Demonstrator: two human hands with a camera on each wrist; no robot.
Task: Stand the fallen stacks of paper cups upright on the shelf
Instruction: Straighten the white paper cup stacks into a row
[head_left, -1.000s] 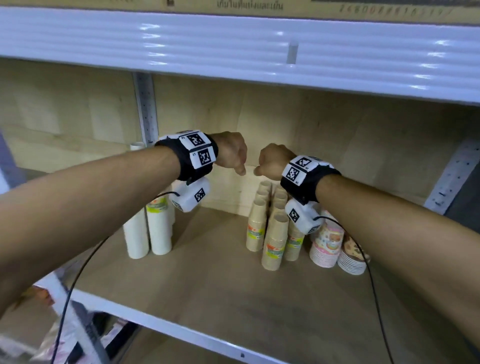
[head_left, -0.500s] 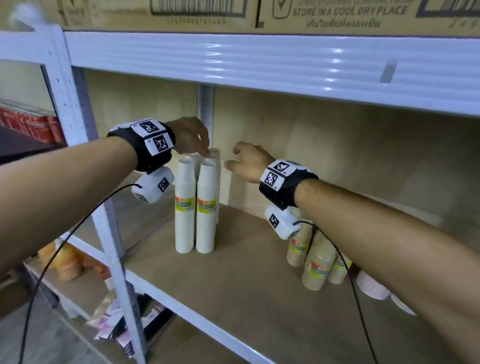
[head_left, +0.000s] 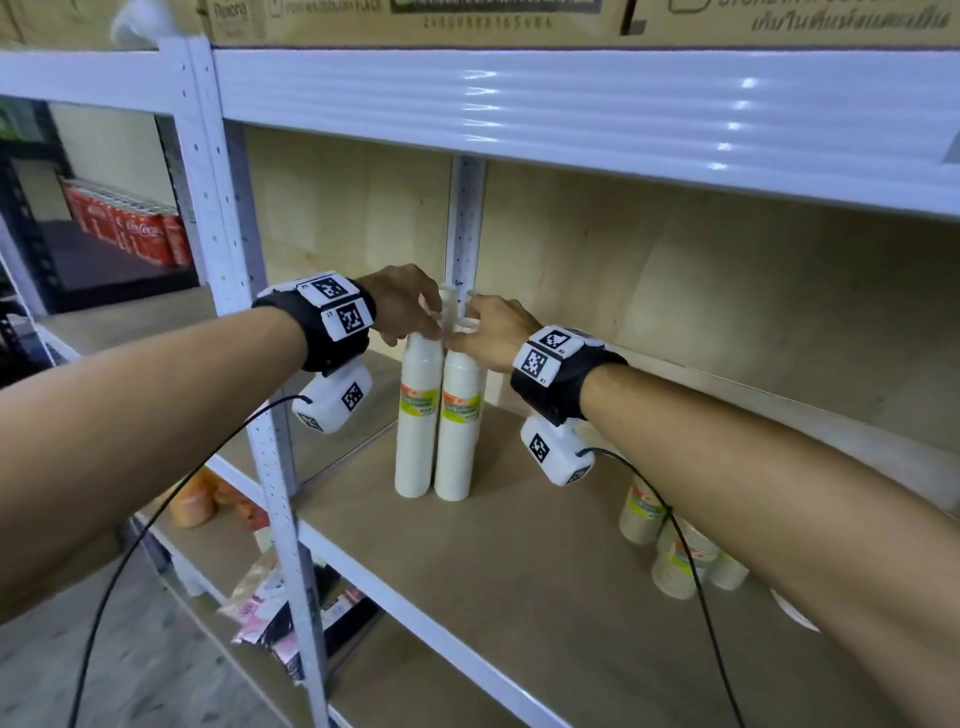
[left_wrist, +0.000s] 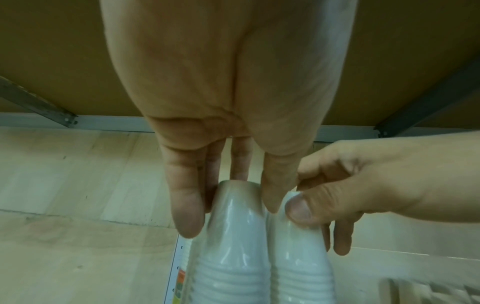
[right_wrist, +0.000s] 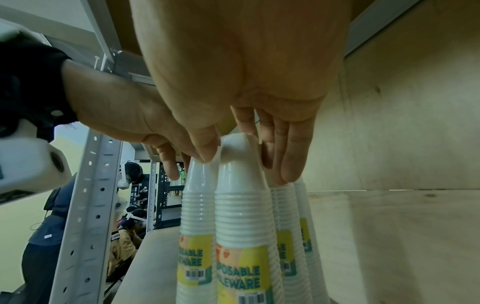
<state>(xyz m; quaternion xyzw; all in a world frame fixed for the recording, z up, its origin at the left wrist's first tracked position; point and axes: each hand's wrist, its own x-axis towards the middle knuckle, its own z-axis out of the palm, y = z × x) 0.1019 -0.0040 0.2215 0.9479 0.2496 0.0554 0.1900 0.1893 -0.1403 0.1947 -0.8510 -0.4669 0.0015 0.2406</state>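
Several tall white paper cup stacks with yellow-green labels stand upright, close together, at the left end of the wooden shelf (head_left: 519, 597). My left hand (head_left: 421, 330) grips the top of the front left stack (head_left: 414, 426), fingers curled round its tip (left_wrist: 233, 207). My right hand (head_left: 465, 332) pinches the top of the front right stack (head_left: 460, 431) between thumb and fingers (right_wrist: 283, 172). In the right wrist view two more white stacks (right_wrist: 291, 236) stand just behind the held ones. Both wrists hang above the stacks, knuckles nearly touching.
Shorter brown cup stacks (head_left: 675, 561) stand to the right under my right forearm, with white plates (head_left: 795, 613) beyond. A white perforated post (head_left: 270, 467) bounds the shelf's left front corner. The upper shelf beam (head_left: 571, 104) hangs low overhead. Red cans (head_left: 130, 228) sit far left.
The view swung left from the brown cups to the white stacks. Both hands came down onto the tops of the two front white stacks and closed on them.
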